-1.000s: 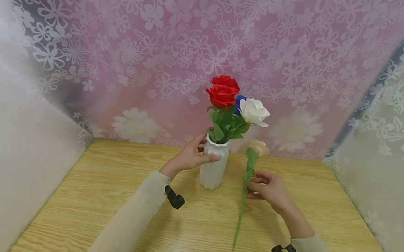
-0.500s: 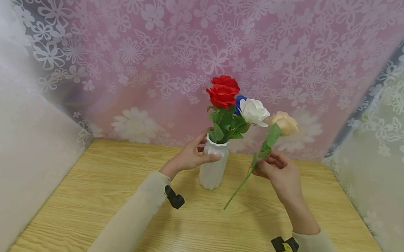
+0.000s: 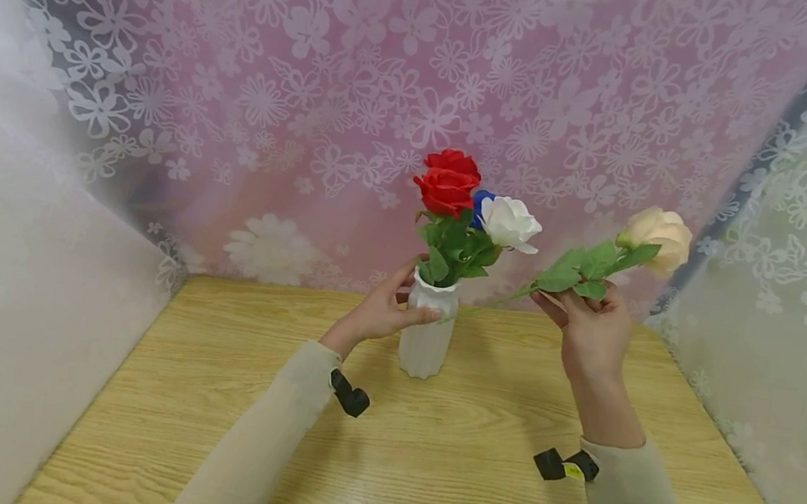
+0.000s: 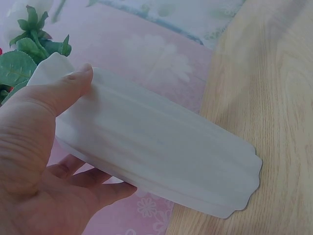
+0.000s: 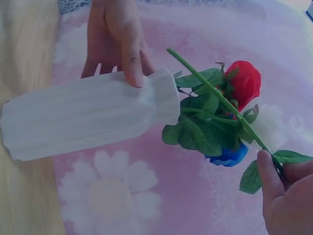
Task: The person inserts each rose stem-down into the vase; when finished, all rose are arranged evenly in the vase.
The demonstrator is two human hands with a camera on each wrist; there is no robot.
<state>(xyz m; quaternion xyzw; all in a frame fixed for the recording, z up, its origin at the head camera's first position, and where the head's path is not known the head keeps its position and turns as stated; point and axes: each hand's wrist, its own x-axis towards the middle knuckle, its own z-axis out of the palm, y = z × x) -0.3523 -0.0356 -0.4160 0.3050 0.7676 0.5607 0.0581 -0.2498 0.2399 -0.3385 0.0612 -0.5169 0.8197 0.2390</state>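
A ribbed white vase (image 3: 426,343) stands upright near the table's back edge. My left hand (image 3: 385,309) grips its neck, thumb in front and fingers round the far side, as the left wrist view confirms. Red roses (image 3: 446,192), a white rose (image 3: 509,223) and a partly hidden blue rose (image 3: 482,204) stand in the vase. To the right, my right hand (image 3: 599,335) pinches the stem of a peach rose (image 3: 658,237), raised and tilted with its bloom up to the right. Its bare stem (image 5: 210,85) points left toward the vase's mouth; in the right wrist view it crosses in front of the other flowers.
The wooden table (image 3: 378,459) ends close behind the vase at a pink flower-patterned curtain (image 3: 360,112). Pale sheeting (image 3: 14,280) hangs on the left and patterned sheeting (image 3: 801,335) on the right. Each wrist carries a small black camera (image 3: 350,395).
My right hand has lifted the peach rose up and to the right, tilting it from near vertical to a steep slant. My left hand and the vase have stayed in place.
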